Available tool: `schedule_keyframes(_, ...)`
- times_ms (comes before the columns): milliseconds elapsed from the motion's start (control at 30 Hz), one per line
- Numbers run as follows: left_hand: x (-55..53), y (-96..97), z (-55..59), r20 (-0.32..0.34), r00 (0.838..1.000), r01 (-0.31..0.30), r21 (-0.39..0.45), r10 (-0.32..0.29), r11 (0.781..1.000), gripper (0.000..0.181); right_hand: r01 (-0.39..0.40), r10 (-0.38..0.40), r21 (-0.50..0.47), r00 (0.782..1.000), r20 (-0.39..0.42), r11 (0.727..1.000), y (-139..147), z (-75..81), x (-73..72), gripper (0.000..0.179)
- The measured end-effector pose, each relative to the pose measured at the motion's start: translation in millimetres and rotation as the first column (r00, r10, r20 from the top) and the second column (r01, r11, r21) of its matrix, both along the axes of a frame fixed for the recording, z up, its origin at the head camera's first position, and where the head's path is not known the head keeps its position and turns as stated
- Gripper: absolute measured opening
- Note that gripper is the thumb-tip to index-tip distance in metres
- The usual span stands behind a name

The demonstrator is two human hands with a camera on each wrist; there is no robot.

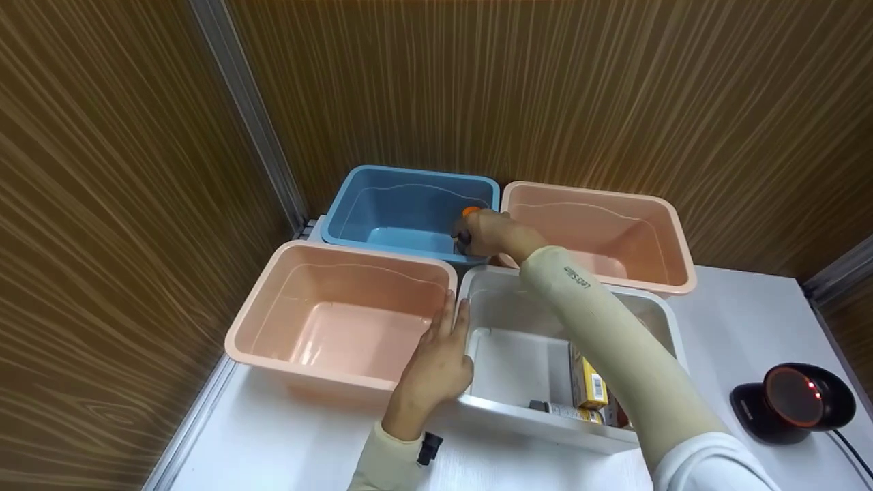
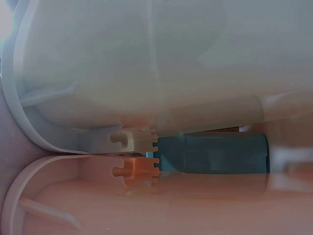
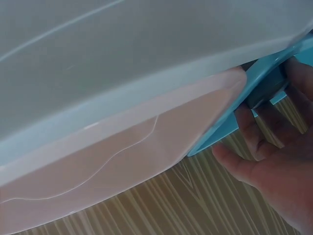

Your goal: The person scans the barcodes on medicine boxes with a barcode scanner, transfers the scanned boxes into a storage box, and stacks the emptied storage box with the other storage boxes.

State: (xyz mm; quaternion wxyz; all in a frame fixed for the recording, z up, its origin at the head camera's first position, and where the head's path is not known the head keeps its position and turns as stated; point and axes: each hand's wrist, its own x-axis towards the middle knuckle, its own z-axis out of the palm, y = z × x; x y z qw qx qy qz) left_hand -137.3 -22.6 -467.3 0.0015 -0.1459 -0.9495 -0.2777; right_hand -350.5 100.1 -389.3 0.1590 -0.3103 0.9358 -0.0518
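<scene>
My right hand (image 1: 487, 232) reaches over the white bin (image 1: 672, 334) into the right end of the blue bin (image 1: 409, 172). Its fingers grip a small item with a dark part (image 3: 266, 93); an orange part (image 1: 471, 211) shows just beyond the knuckles. The hand covers most of this item, and I cannot tell its kind. My left hand (image 1: 436, 365) rests with straight fingers where the rims of the front pink bin (image 1: 341, 378) and the white bin meet. In the left wrist view those two rims lie side by side, with the blue bin (image 2: 220, 152) behind the gap.
Inside the white bin, a yellow box (image 1: 592, 382) and a slim container with a grey cap (image 1: 566, 410) lie at the near right, partly under my right arm. Another pink bin (image 1: 593, 196) stands at the back right. A black device (image 1: 794, 402) with red lights and a cable sits on the right.
</scene>
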Motion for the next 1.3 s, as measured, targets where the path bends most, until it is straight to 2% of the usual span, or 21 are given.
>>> schedule_keyframes(267,0.8,1.6,1.2,-0.004,1.0,0.008,0.005,-0.008,1.0,0.079,0.004,-0.005,0.03,1.0,0.009,1.0,0,-0.3,-0.3,0.04)
schedule_keyframes(500,0.4,3.8,0.7,0.004,1.0,0.023,0.012,-0.023,1.0,0.078,0.079,-0.081,0.088,0.996,0.026,0.993,3,-0.5,-0.1,0.034)
schedule_keyframes(567,0.7,4.0,0.3,0.007,1.0,0.029,0.014,-0.029,0.999,0.078,0.093,-0.095,0.072,0.995,0.022,0.993,6,-1.0,0.4,0.031)
schedule_keyframes(700,0.0,4.4,-1.7,0.001,0.999,0.039,0.009,-0.039,0.999,0.078,0.063,-0.064,-0.047,0.998,-0.023,0.997,17,3.8,5.5,0.025)
schedule_keyframes(900,-4.2,2.2,-3.6,0.01,0.999,0.045,0.015,-0.046,0.999,0.078,-0.025,-0.001,-0.216,0.993,-0.119,0.976,44,24.1,24.7,0.04)
schedule_keyframes(1033,-8.2,-1.5,-5.5,0.013,0.999,0.04,0.014,-0.041,0.999,0.078,-0.079,0.03,-0.252,0.981,-0.191,0.964,66,35.9,43.7,0.045)
schedule_keyframes(1300,-18.5,-9.3,-10.6,0.032,0.999,0.016,0.019,-0.016,1.0,0.079,-0.173,0.072,-0.319,0.95,-0.304,0.932,113,50.6,82.3,0.039)
